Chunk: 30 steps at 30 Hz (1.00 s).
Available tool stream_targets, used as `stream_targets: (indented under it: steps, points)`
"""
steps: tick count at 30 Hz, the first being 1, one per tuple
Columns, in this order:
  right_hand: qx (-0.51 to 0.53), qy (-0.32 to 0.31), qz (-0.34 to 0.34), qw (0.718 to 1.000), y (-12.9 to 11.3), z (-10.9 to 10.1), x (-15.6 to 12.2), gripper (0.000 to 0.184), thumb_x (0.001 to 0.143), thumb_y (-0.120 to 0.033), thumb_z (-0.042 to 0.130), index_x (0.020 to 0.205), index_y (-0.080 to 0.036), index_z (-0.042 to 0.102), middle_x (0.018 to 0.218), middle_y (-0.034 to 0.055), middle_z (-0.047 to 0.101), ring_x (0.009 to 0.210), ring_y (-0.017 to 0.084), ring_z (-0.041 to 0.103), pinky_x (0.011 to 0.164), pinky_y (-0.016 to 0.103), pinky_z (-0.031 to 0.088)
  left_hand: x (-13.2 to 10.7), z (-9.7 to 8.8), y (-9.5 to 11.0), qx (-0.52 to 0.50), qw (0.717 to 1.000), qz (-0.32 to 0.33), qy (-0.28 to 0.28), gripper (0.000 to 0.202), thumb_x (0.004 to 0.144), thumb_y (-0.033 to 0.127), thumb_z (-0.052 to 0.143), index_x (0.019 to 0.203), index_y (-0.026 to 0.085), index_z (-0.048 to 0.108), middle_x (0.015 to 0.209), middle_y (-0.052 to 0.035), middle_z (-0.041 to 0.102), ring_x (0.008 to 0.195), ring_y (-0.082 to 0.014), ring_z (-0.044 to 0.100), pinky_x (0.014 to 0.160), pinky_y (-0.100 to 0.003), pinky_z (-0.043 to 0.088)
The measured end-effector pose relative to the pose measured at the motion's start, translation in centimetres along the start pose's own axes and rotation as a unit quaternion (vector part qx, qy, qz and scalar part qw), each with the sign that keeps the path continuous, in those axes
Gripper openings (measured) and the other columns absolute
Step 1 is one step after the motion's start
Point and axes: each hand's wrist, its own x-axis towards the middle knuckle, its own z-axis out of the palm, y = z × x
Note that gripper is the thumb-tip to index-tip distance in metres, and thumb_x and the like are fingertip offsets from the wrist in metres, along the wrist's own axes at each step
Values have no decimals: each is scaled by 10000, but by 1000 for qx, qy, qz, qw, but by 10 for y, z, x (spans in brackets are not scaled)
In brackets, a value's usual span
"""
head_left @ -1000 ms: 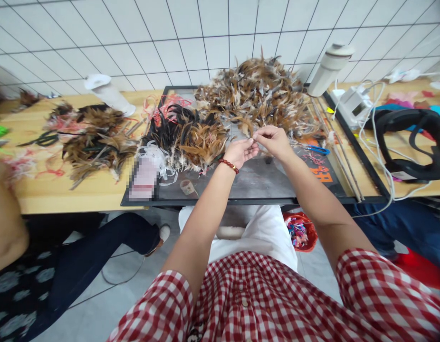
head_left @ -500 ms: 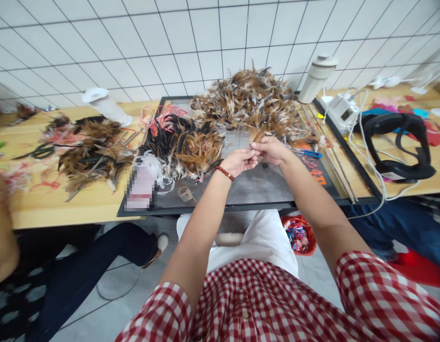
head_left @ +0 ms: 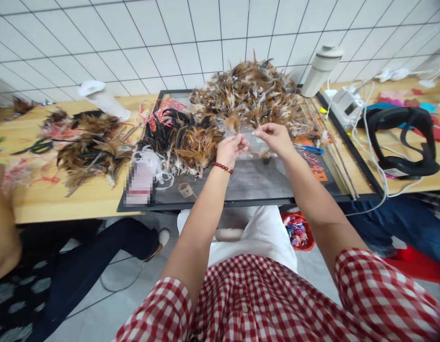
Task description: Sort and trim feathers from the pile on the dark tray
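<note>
Above the dark board (head_left: 237,183), my left hand (head_left: 233,148) pinches a small brown feather tuft (head_left: 233,124) that stands up from its fingertips, slightly blurred. To its right, my right hand (head_left: 277,137) is closed in a pinch; a tiny whitish bit shows at its fingertips, too small to name. The two hands are a little apart. Beyond them rises a large heap of brown feathers (head_left: 248,95). Left of my left hand lies a pile of black and brown feather bunches (head_left: 195,142).
White plastic strips (head_left: 148,164) lie beside a pixelated rectangular item (head_left: 139,184). Thin sticks (head_left: 336,152) and a blue tool (head_left: 309,148) lie on the right. A bottle (head_left: 321,71), power strip (head_left: 346,105) and black headset (head_left: 401,142) stand beyond. People sit on both sides.
My hands, together before, have moved apart. The feather tuft now shows clearly at my left fingertips, and my right hand has drawn off to the right and slightly up.
</note>
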Motion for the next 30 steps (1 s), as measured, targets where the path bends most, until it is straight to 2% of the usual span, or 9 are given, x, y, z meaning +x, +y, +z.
stream_targets:
  steps: [2, 5, 9, 10, 12, 15, 19, 24, 30]
  points:
    - [-135, -60, -4, 989, -1, -10, 0, 106, 738, -259, 802, 779, -162, 789, 694, -2, 699, 677, 131, 575, 710, 281, 447, 2, -2, 3, -39, 998, 24, 40, 188, 1019, 186, 637, 840, 142, 672, 656, 29, 689, 643, -72, 700, 787, -211, 541]
    - [-301, -161, 4, 940, -2, -18, -3, 146, 741, -288, 818, 839, -179, 823, 714, 13, 733, 682, 152, 606, 684, 284, 431, 4, -3, 4, -55, 996, 33, 67, 170, 1010, 227, 663, 860, 149, 684, 717, 13, 721, 695, -82, 720, 862, -227, 548]
    - [-424, -190, 7, 885, -4, -10, -5, 65, 802, -209, 738, 786, -193, 799, 789, 69, 775, 767, 202, 662, 696, 309, 409, 4, -3, 2, -52, 995, 26, 79, 168, 1001, 237, 679, 858, 149, 688, 713, 7, 728, 691, -78, 713, 862, -216, 553]
    - [-418, -180, 0, 890, -5, -8, -5, 85, 810, -176, 707, 760, -191, 774, 799, 75, 774, 784, 208, 667, 708, 312, 412, 4, -3, 2, -53, 995, 26, 81, 171, 1001, 235, 680, 853, 148, 684, 697, 10, 722, 671, -73, 704, 841, -208, 553]
    - [-337, -114, -18, 934, -6, -5, -3, 95, 820, -147, 667, 751, -190, 717, 794, 67, 756, 778, 197, 661, 727, 307, 432, 4, -2, 1, -55, 995, 25, 78, 180, 1005, 227, 670, 844, 146, 678, 679, 14, 715, 644, -69, 695, 805, -200, 550]
    - [-80, -23, 15, 996, -7, -4, 1, 69, 824, -192, 671, 770, -204, 629, 681, 19, 678, 655, 154, 610, 665, 279, 451, 4, -2, 0, -51, 996, 24, 69, 185, 1012, 217, 654, 843, 146, 677, 677, 12, 714, 649, -71, 702, 816, -204, 554]
    - [161, -59, 69, 983, -8, 1, 0, 263, 688, -317, 834, 731, -211, 597, 627, -14, 643, 572, 110, 555, 562, 236, 400, 4, -2, -2, -24, 998, -1, 54, 195, 1011, 220, 650, 838, 138, 686, 709, -9, 732, 693, -88, 724, 930, -262, 566]
    - [180, -70, 19, 981, -3, 17, -4, 288, 591, -343, 876, 671, -196, 641, 603, -49, 595, 567, 76, 454, 572, 239, 360, 1, -1, -4, 30, 998, -58, 9, 232, 1028, 216, 615, 817, 138, 676, 727, -32, 744, 800, -135, 778, 977, -309, 564]
    - [154, -77, 8, 985, 4, 26, -4, 254, 599, -327, 852, 673, -188, 653, 652, -38, 623, 658, 105, 517, 688, 274, 429, -3, 1, -2, 63, 995, -78, -28, 208, 1017, 203, 640, 818, 142, 649, 650, 1, 707, 610, -85, 691, 764, -227, 558]
